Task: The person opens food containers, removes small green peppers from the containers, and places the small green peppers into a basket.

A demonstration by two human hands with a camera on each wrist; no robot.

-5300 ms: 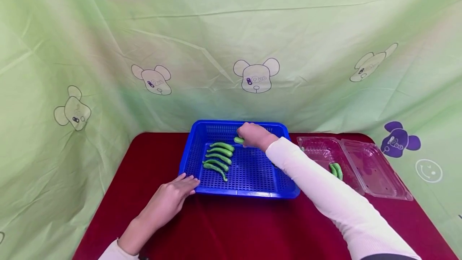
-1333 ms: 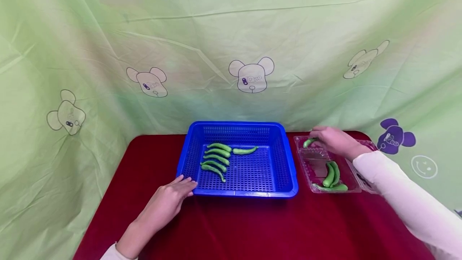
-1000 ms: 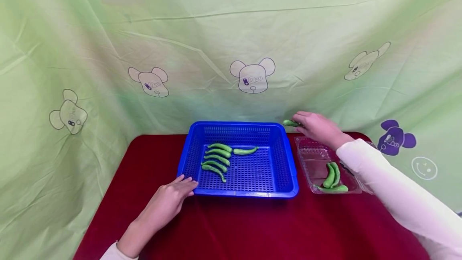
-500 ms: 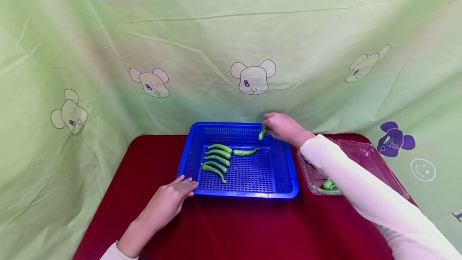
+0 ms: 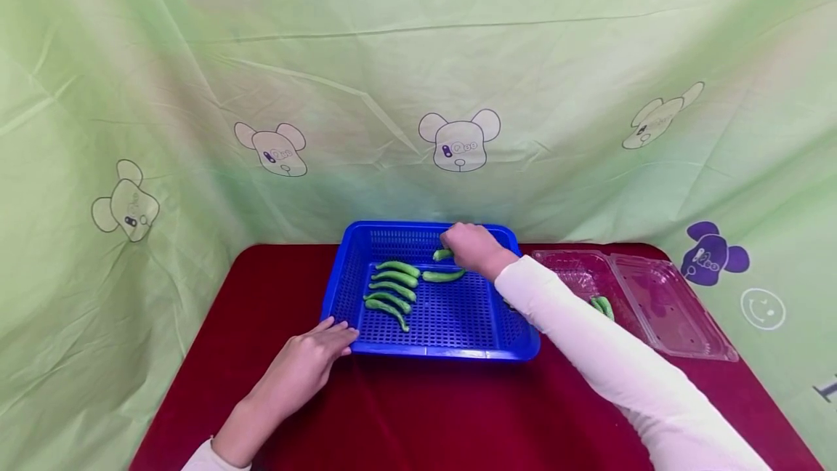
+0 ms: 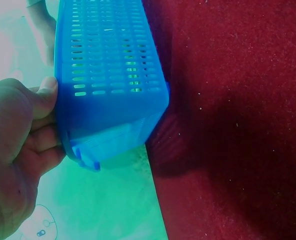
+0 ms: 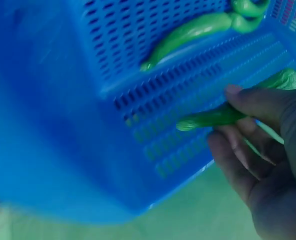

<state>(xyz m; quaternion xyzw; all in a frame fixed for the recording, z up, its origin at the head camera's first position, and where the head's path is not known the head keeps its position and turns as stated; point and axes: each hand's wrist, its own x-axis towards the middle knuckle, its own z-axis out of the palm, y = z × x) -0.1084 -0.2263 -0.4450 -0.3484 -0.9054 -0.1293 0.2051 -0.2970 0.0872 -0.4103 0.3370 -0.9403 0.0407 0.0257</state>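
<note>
In the head view my right hand (image 5: 475, 248) is over the far side of the blue basket (image 5: 451, 349). It pinches a green pepper (image 7: 208, 119) between thumb and fingers, close to the basket's perforated wall in the right wrist view. Just below it in the head view lies another green pepper (image 5: 442, 277). A column of several green peppers (image 5: 394, 286) lies on the left of the basket floor. My left hand (image 5: 312, 351) holds the basket's near left corner; the left wrist view shows the thumb (image 6: 48, 90) against the rim with fingers partly hidden behind it.
Right of the basket stands a clear plastic box (image 5: 575, 267) with its lid (image 5: 663, 304) folded open. Green peppers (image 5: 602, 306) lie in it, partly hidden by my right sleeve (image 5: 608, 362). A red cloth (image 5: 418, 413) covers the table; a green curtain (image 5: 366, 57) hangs behind.
My right hand has taken a green pepper from the plastic box and carried it left into the basket. A pepper was laid beside the column earlier. My left hand stays at the corner.
</note>
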